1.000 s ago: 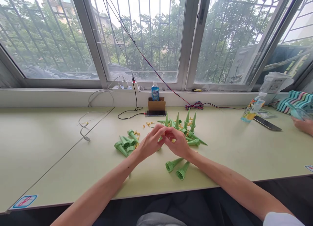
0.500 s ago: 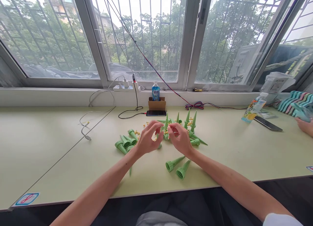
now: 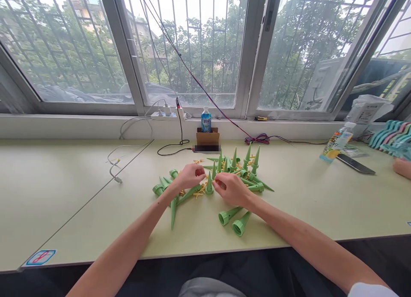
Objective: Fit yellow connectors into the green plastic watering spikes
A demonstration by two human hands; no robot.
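Observation:
My left hand [image 3: 192, 176] hovers over small yellow plastic pieces [image 3: 199, 191], fingers curled together; whatever they pinch, if anything, is hidden. Beside a green cone-shaped plastic spike [image 3: 209, 186] standing point up, my right hand [image 3: 231, 188] has its thumb and fingers pressed together. What lies between those fingertips is too small to make out. More spikes stand upright behind it, such as a tall green spike [image 3: 255, 160]. To the left, several lie in a heap, one green spike [image 3: 174, 213] pointing toward me. Two hollow-ended spikes [image 3: 238, 226] rest in front of my right wrist.
At the back are a blue bottle [image 3: 206, 120] in a cardboard box [image 3: 207, 138], a power strip [image 3: 163, 115] and coiled cable [image 3: 257, 138]. On the right are a drink bottle [image 3: 337, 143], a phone [image 3: 355, 164], pastel hangers [image 3: 390, 134] and another person's hand [image 3: 402, 166].
My left hand has moved left and closed up its fingers. My right hand has come lower and slightly left, near the front upright spike. More standing spikes now show between the hands.

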